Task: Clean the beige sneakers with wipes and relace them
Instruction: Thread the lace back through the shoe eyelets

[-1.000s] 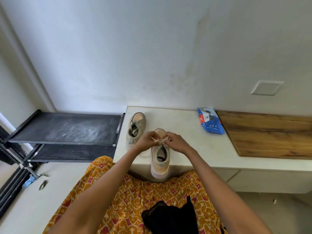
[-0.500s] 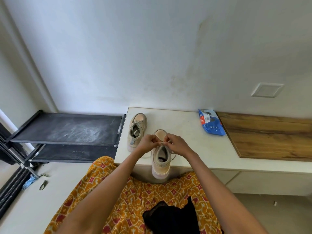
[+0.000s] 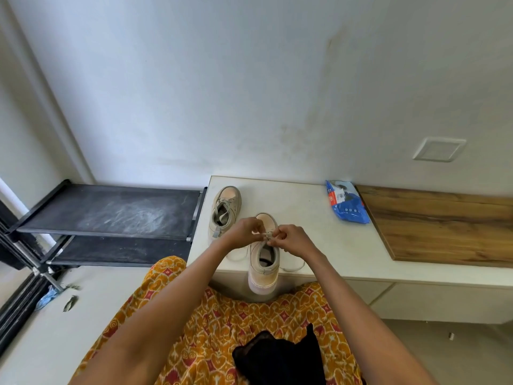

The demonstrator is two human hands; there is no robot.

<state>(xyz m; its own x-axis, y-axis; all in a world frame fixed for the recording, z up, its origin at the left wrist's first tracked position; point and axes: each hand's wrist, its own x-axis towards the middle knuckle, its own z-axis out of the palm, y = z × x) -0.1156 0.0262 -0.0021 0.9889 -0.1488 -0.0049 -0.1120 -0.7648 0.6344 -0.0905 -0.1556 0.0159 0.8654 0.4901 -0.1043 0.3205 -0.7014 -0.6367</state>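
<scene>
Laces sit pinched between left hand and right hand.

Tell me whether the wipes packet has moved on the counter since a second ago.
No. The wipes packet lies in the same spot beside the wooden board; only the camera shifted.

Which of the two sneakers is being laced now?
The nearer sneaker, its heel over the counter edge: both hands pinch its lace. The far sneaker lies untouched.
</scene>
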